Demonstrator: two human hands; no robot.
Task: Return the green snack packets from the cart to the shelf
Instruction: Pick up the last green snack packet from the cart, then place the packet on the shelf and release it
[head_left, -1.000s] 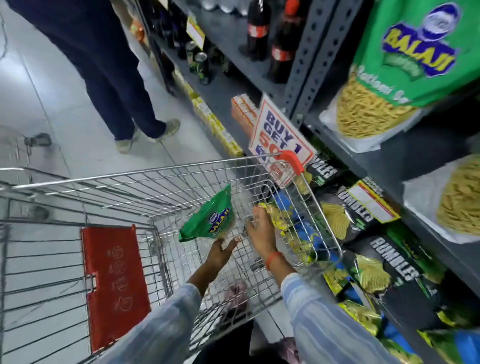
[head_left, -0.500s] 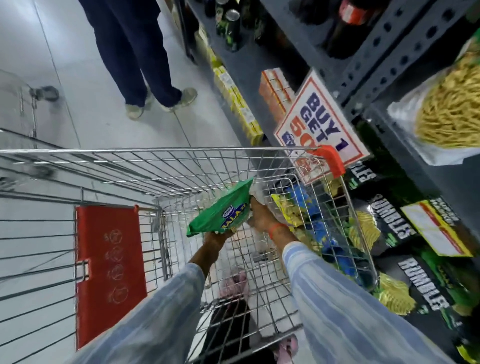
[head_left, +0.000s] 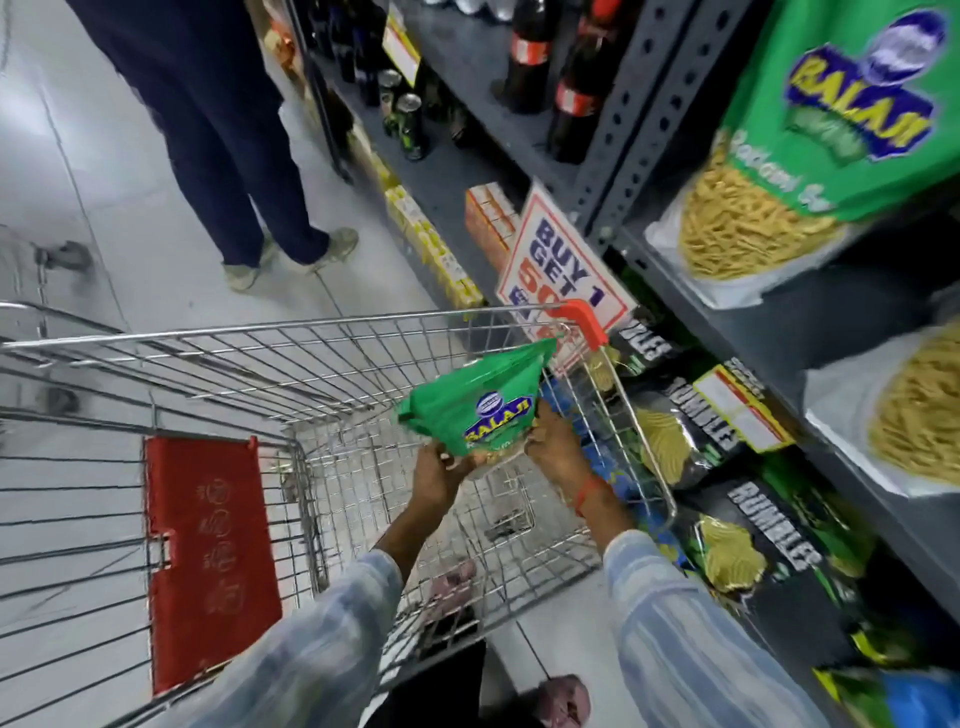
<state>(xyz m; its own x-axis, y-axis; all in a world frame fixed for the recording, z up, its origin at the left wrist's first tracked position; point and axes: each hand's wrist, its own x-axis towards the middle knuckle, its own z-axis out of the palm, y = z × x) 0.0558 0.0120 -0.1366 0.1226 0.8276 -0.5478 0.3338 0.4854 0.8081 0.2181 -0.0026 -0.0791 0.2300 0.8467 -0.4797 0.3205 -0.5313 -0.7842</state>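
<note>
With my left hand (head_left: 435, 475) and right hand (head_left: 553, 441) clamped on the crinkly green foil snack packet (head_left: 475, 408) above the wire shopping cart (head_left: 291, 332), I should lift it clear of the rim toward the grey metal shelf (head_left: 779, 312).

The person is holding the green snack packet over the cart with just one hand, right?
Not quite. The head view shows both hands on the green snack packet: the left hand and the right hand each grip its lower end. It is indeed held over the cart.
</note>
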